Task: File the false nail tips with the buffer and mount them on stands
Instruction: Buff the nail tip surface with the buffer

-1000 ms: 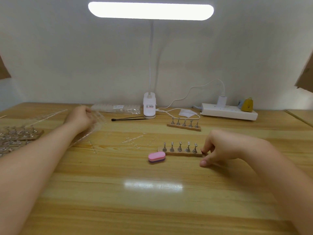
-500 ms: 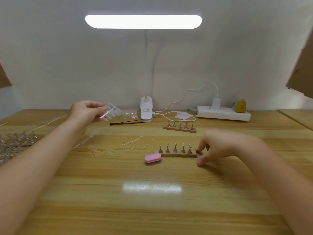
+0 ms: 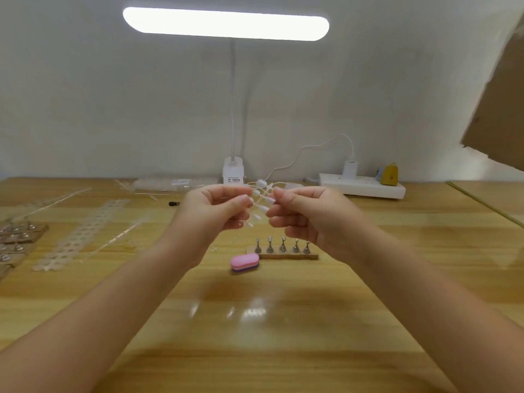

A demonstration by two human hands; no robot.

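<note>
Both hands are raised above the wooden table (image 3: 283,321), meeting at centre. The left hand (image 3: 211,211) and right hand (image 3: 304,214) each pinch a side of a clear strip of false nail tips (image 3: 260,207), fingers curled round it; the strip hangs between them w/ several whitish tips fanning out, slightly blurred. It is held in the air, well above the stand and not touching it.

Below the hands, on the table, sits a wooden stand (image 3: 282,251) w/ five small metal holders in a row, all bare. Just beside its left end lies the pink buffer (image 3: 244,262), pink on top, purple underneath, untouched.

Left side of table: an emptied perforated plastic strip (image 3: 82,234) lying diagonally, thin clear sprue bits near it, and at the far left edge more stands (image 3: 17,239), partly cut off by the frame. At the back: a clear packet (image 3: 175,183), the lamp base (image 3: 234,173) w/ its lit bar overhead, a white power strip (image 3: 363,188) w/ a plug in it, and a small yellow object (image 3: 390,174) on its right end. A cardboard edge (image 3: 499,109) shows top right.
</note>
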